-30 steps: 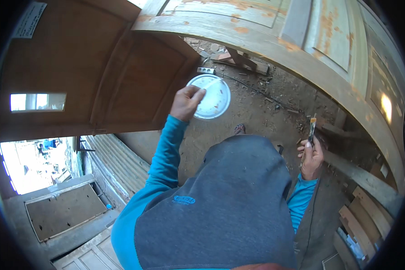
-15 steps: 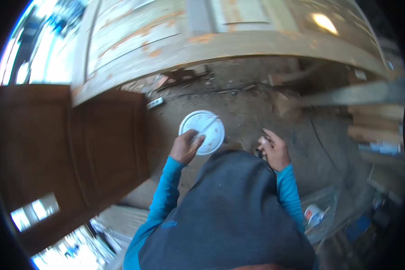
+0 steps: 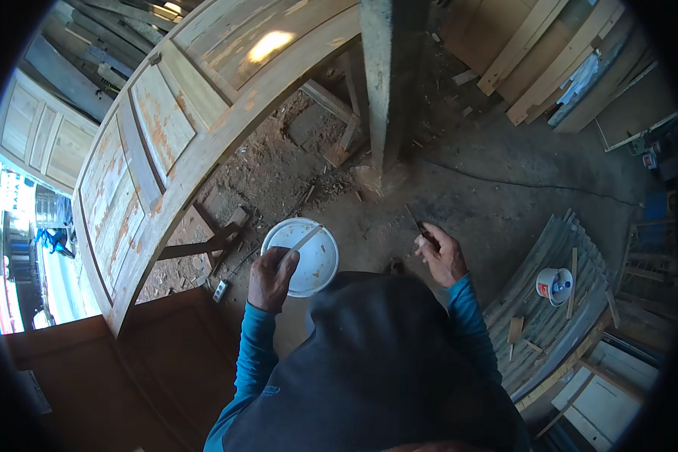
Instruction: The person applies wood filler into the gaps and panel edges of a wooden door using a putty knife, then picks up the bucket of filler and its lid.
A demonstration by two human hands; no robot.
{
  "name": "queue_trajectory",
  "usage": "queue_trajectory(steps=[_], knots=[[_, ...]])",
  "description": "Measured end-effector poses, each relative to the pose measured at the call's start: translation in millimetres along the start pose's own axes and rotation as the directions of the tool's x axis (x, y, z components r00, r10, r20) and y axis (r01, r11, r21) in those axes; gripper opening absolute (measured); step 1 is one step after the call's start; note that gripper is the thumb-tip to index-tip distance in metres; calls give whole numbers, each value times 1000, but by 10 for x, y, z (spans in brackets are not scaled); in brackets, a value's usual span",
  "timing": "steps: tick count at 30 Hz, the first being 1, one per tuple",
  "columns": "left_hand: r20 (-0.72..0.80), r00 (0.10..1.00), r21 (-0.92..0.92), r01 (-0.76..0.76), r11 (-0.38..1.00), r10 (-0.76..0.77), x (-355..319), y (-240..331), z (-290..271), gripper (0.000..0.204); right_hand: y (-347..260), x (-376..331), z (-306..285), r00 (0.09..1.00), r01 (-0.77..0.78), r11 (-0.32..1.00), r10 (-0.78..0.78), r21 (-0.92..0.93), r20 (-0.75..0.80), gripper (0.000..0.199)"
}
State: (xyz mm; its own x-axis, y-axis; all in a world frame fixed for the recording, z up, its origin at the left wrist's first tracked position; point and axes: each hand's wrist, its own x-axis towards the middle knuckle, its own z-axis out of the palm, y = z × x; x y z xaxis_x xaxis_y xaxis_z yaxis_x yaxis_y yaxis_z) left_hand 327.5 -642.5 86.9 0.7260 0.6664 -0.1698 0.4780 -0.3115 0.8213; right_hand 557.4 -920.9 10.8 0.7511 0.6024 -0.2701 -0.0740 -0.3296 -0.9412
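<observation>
A round white plastic lid [image 3: 313,270], spotted with brown smears, is gripped at its left edge by my left hand [image 3: 270,280]. A pale flat strip [image 3: 307,238] slants across the lid from under my fingers; I cannot tell if it is loose or part of the lid. My right hand [image 3: 446,260] is closed around a thin, dark, blade-like tool [image 3: 412,215] seen nearly edge-on, its tip pointing up and left. Most of that tool is hidden in the fingers. The two hands are apart, in front of my dark apron.
A pale panelled wooden door [image 3: 158,120] with orange-brown filler patches lies raised at the left. Below it stands a brown door [image 3: 166,361]. A post [image 3: 377,83] rises ahead. At right, a white tub [image 3: 554,286] sits on a corrugated sheet [image 3: 535,309]; boards [image 3: 527,45] lean behind.
My view has swung to the right, so both doors sit farther left and the post, tub and corrugated sheet show more fully. Both hands keep their holds; the right hand's tool shows more plainly.
</observation>
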Motion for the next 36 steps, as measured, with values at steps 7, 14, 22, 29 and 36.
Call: queue_trajectory(steps=[7,14,22,29,36], knots=[[176,970,32,-178,984,170,772,996,745,43,106,-1,-1265,927,60,991,-12,116,-374,45],[247,911,-113,-311,944,330,1687,1811,1607,44,256,167,-1466,918,42,979,41,198,-395,43],[477,801,-264,-262,928,362,2699,2494,2600,33,312,658,-2266,836,-198,950,292,241,-465,43],[565,723,-364,-214,907,397,3414,2876,3167,31,332,1300,-3409,734,-214,966,258,147,-628,46],[518,802,-322,-138,937,296,3799,3190,3411,31,169,2059,-3773,798,-226,964,267,142,-541,45]])
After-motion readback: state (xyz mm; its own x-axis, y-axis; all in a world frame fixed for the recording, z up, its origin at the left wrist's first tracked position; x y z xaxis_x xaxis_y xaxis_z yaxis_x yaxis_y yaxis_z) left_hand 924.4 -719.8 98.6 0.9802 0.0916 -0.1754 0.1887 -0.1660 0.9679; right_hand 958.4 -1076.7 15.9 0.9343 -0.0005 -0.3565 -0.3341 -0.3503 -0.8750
